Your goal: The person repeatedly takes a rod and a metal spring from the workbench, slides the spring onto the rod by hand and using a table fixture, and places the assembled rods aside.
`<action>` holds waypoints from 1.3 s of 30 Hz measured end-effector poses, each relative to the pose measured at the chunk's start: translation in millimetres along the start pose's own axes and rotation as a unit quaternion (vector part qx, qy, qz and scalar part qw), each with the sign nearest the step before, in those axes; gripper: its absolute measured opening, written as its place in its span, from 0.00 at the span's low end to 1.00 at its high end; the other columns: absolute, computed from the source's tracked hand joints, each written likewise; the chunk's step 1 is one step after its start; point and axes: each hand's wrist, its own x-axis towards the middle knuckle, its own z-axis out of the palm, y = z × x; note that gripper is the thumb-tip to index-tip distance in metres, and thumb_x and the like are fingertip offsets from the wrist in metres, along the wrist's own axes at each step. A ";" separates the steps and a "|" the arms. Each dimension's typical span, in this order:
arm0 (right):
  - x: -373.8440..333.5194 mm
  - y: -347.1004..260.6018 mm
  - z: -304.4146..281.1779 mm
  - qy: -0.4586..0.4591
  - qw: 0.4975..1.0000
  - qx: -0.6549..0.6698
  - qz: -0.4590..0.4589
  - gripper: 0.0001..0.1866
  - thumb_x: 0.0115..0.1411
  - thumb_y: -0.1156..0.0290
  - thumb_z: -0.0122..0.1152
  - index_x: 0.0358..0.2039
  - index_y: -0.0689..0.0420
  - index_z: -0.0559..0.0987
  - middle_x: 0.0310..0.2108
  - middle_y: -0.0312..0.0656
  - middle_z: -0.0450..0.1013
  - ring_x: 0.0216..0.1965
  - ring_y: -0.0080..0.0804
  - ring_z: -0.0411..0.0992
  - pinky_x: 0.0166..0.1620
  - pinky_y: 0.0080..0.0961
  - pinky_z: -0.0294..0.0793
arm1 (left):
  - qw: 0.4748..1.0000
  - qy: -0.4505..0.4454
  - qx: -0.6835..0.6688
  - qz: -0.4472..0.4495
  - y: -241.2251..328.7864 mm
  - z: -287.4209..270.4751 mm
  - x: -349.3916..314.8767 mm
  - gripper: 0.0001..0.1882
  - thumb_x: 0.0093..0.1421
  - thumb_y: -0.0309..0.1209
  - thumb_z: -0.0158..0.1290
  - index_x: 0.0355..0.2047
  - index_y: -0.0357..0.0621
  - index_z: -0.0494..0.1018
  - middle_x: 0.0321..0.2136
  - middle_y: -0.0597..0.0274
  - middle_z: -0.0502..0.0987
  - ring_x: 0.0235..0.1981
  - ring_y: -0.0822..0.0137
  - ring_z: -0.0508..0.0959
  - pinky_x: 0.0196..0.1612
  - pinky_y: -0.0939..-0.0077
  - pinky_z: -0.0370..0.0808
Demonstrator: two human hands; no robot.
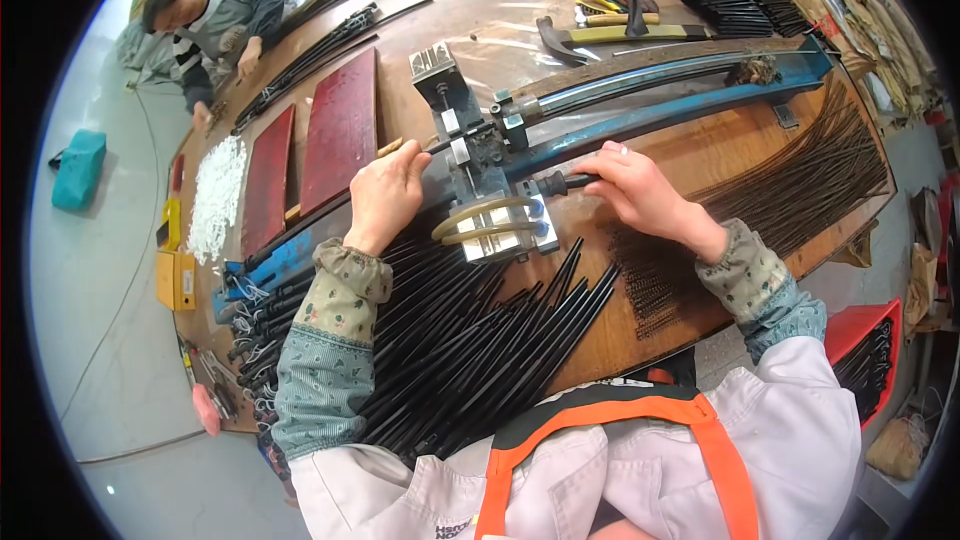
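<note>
A metal clamping fixture point(475, 155) with a small block at each end sits in the middle of the bench on a blue rail point(665, 125). My left hand point(385, 198) is closed at its left side, on a dark rod point(438, 147) that points into the fixture; most of the rod is hidden. My right hand point(643, 192) is closed around a black handle point(578, 181) at the fixture's right side. Two yellowish hoses point(485, 215) loop over the nearer block. Below my left hand, many black rods point(470, 340) lie in a loose pile.
Thin brown wires point(790, 175) spread across the right of the bench. A hammer point(630, 35) and other hand tools lie at the back. Dark red boards point(342, 130) and white pieces point(216, 198) are on the left. Another person point(225, 20) works at the far left.
</note>
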 end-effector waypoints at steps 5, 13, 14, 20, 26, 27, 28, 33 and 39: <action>23.1 13.3 0.6 -0.071 0.986 0.112 0.105 0.13 0.59 0.70 0.68 0.43 0.61 0.80 0.40 0.53 0.78 0.43 0.54 0.76 0.46 0.41 0.76 | 0.987 0.117 0.043 0.097 -13.4 5.7 -0.5 0.07 0.68 0.33 0.53 0.32 0.47 0.72 0.27 0.53 0.79 0.30 0.45 0.80 0.30 0.51 0.74; -30.2 19.9 -5.3 -0.259 0.941 -0.024 0.217 0.15 0.58 0.63 0.73 0.36 0.61 0.80 0.29 0.47 0.77 0.31 0.41 0.75 0.35 0.33 0.72 | 0.943 0.197 0.168 0.208 -107.2 -14.9 -11.8 0.09 0.62 0.29 0.59 0.43 0.51 0.78 0.34 0.63 0.79 0.38 0.58 0.79 0.39 0.63 0.75; -29.4 23.6 -1.9 -0.232 0.948 0.013 0.219 0.13 0.59 0.65 0.72 0.34 0.61 0.80 0.26 0.46 0.75 0.26 0.36 0.71 0.31 0.32 0.69 | 0.909 0.258 0.261 0.197 -103.7 -14.2 -21.3 0.07 0.63 0.33 0.59 0.41 0.59 0.81 0.30 0.69 0.77 0.37 0.63 0.78 0.38 0.63 0.70; -28.6 33.4 -11.9 -0.264 0.943 0.038 0.200 0.10 0.62 0.70 0.70 0.35 0.63 0.79 0.26 0.39 0.72 0.27 0.23 0.68 0.32 0.26 0.69 | 0.984 -0.148 0.063 0.082 27.6 -31.4 -157.5 0.02 0.58 0.32 0.62 0.28 0.53 0.81 0.28 0.63 0.75 0.34 0.60 0.77 0.39 0.62 0.71; -17.2 19.5 -1.2 -0.205 0.946 0.076 0.241 0.09 0.59 0.75 0.71 0.35 0.61 0.77 0.30 0.30 0.72 0.31 0.18 0.67 0.36 0.19 0.70 | 0.982 -0.175 0.066 -0.028 53.8 -39.8 -210.1 0.10 0.54 0.25 0.60 0.36 0.43 0.72 0.33 0.58 0.74 0.39 0.56 0.77 0.41 0.60 0.76; -18.3 15.9 -2.7 -0.191 0.945 0.082 0.253 0.10 0.59 0.75 0.71 0.34 0.61 0.76 0.30 0.30 0.71 0.31 0.17 0.67 0.36 0.19 0.70 | 0.982 -0.176 0.073 -0.023 54.4 -37.2 -209.4 0.11 0.53 0.24 0.59 0.37 0.43 0.71 0.34 0.58 0.73 0.39 0.56 0.77 0.41 0.61 0.76; -21.1 16.8 -3.9 -0.184 0.938 0.092 0.278 0.10 0.59 0.74 0.71 0.34 0.60 0.76 0.30 0.31 0.70 0.32 0.17 0.67 0.36 0.19 0.69 | 0.980 -0.180 0.083 -0.016 56.7 -38.1 -208.7 0.15 0.52 0.22 0.58 0.41 0.42 0.73 0.34 0.57 0.73 0.39 0.54 0.76 0.41 0.62 0.77; -28.2 0.7 -15.0 -0.158 0.963 0.114 0.184 0.09 0.62 0.72 0.68 0.35 0.63 0.78 0.28 0.38 0.72 0.32 0.24 0.69 0.37 0.25 0.71 | 0.992 -0.127 0.001 0.010 65.5 -27.6 -190.5 0.27 0.58 0.26 0.59 0.60 0.44 0.71 0.32 0.58 0.71 0.38 0.54 0.78 0.38 0.60 0.79; -44.4 -16.9 -11.6 -0.152 0.973 0.132 0.116 0.10 0.58 0.67 0.73 0.34 0.60 0.83 0.25 0.46 0.76 0.26 0.42 0.72 0.33 0.34 0.71 | 0.994 -0.085 -0.018 0.071 132.0 -18.9 -126.9 0.24 0.65 0.31 0.58 0.61 0.51 0.73 0.28 0.55 0.72 0.24 0.53 0.79 0.25 0.59 0.77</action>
